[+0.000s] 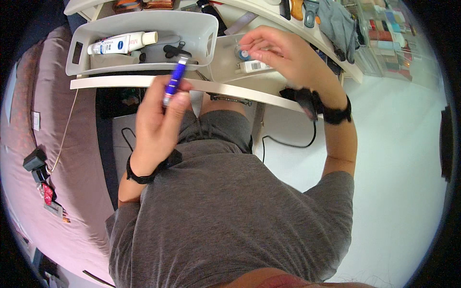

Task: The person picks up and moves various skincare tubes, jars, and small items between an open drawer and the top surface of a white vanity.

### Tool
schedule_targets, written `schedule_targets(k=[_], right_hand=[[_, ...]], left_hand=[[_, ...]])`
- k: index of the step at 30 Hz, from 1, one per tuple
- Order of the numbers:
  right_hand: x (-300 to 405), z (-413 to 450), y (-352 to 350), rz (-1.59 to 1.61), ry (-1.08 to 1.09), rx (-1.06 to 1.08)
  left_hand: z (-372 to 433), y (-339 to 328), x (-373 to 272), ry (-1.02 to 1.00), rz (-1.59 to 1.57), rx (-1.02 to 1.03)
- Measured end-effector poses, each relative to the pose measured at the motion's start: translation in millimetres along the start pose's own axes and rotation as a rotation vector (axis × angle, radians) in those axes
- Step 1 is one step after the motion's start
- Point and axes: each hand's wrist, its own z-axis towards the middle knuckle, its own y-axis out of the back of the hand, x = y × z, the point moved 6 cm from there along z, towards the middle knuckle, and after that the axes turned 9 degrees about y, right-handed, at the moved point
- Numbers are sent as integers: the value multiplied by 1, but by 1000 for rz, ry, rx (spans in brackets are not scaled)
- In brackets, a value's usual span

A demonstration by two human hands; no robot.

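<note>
My left hand (155, 122) grips a slim blue item with silvery ends (176, 77), perhaps a nail clipper, above the drawer's white front edge (230, 88). Beyond it stands a translucent plastic bin (144, 21). It holds white tubes (122, 43), one a Nivea, and a small black item (174, 49). Over a second, lower bin (225, 66), my right hand (284, 54) hovers with fingers loosely curved and thumb apart, nothing visibly held. Close to its fingertips are a small round container with a blue label (244, 54) and a white box with a barcode (254, 66).
The white tabletop (266, 10) overhangs the drawer's back, bearing a comb (285, 9), a grey-handled tool (310, 13) and a grey cloth (336, 25). A clear organizer (389, 43) stands at right. A bed (72, 118) lies left; a black cable (295, 145) hangs below the drawer.
</note>
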Motion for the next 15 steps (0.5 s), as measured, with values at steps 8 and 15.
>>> schedule_targets(k=[8,15], right_hand=[[-54,17,-36,-529,-146,495],[-56,24,-43,-584,42,525]], left_hand=[[-1,19,8,-26,-199,-108],[4,22,10,-10,-260,-117]])
